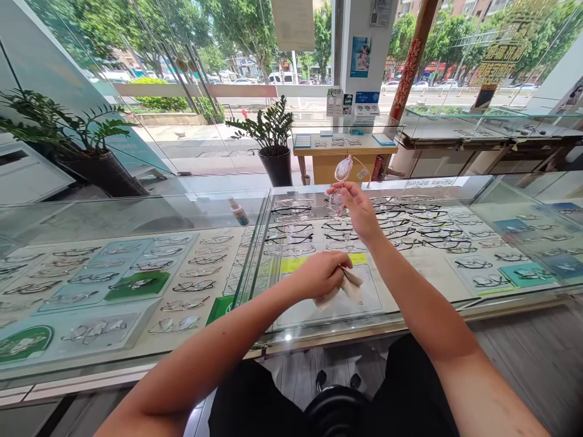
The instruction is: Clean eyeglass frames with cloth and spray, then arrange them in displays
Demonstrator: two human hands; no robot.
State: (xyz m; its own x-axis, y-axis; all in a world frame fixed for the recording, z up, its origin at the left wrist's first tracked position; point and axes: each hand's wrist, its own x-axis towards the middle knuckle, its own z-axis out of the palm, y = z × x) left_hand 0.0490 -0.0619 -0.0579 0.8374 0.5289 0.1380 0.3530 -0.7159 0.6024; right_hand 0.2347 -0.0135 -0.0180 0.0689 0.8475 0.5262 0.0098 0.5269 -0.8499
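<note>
A pair of thin-framed pink eyeglasses (343, 170) is held up over the glass counter by my right hand (359, 209), its fingers closed on the frame. One lens stands above the fingers, and a temple arm reaches out to the right. Nearer to me, my left hand (325, 273) is closed round a beige cleaning cloth (350, 288), whose loose ends hang below the fingers. The cloth and the glasses are apart. Under both hands, rows of eyeglasses (294, 229) lie inside the glass display case (314, 321).
A small spray bottle (237, 212) stands on the countertop to the left. Another display case (68, 224) full of eyeglasses adjoins on that side. Potted plants (274, 161) stand beyond the counter by the window. A low table (319, 152) holds more glasses.
</note>
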